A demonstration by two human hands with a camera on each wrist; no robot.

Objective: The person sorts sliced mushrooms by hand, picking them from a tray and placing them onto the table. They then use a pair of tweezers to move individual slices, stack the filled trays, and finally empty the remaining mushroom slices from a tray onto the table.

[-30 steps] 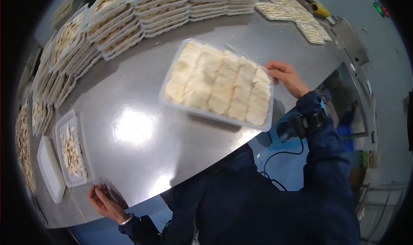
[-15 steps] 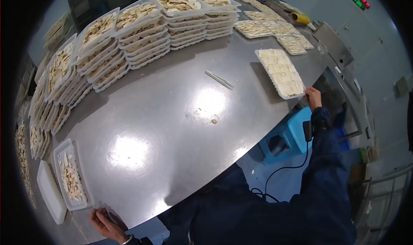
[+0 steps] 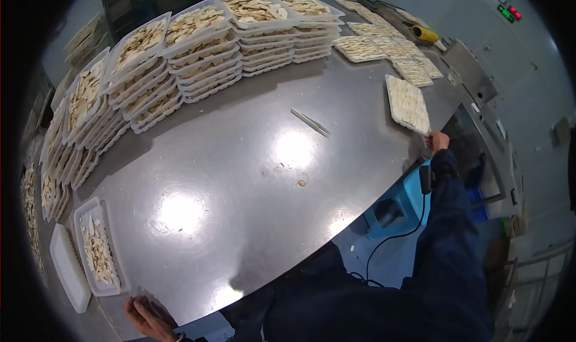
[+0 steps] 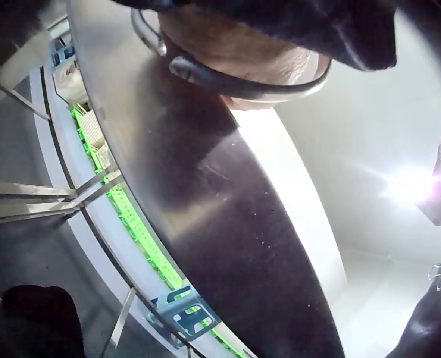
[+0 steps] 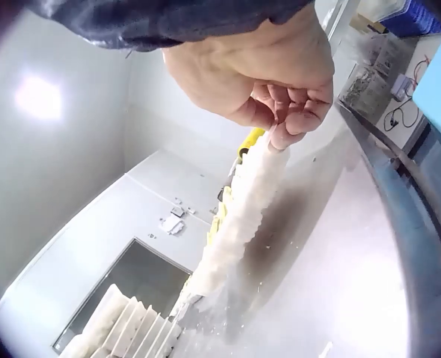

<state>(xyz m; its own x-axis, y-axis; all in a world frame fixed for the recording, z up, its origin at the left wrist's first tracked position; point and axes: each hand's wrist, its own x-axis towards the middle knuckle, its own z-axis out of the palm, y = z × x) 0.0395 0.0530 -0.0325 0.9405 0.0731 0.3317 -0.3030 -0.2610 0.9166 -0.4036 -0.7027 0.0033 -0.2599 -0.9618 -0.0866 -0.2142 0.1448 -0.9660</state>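
My right hand (image 3: 438, 141) pinches the near corner of a white tray (image 3: 408, 104) filled with rows of pale slices, at the table's right side. In the right wrist view the thumb and curled fingers of the hand (image 5: 261, 74) grip the rim of the tray (image 5: 239, 212), seen edge-on with a shadow beneath it. My left hand (image 3: 147, 319) rests at the table's near left edge, fingers loosely curled, holding nothing. Just above it lies a tray of loose slices (image 3: 99, 252). The left wrist view shows mainly a wrist with a metal band; its fingers are hidden.
Stacked trays of slices (image 3: 195, 25) line the back and left. Filled trays (image 3: 360, 48) lie at the back right by a yellow roll (image 3: 425, 34). Tweezers (image 3: 310, 122) and a small scrap (image 3: 302, 183) lie mid-table. A blue stool (image 3: 390, 213) stands below the right edge.
The right hand has carried the filled tray away from the camera to the table's right side, then slightly further back. The tweezers have come into view. The left hand has stayed at the near edge.
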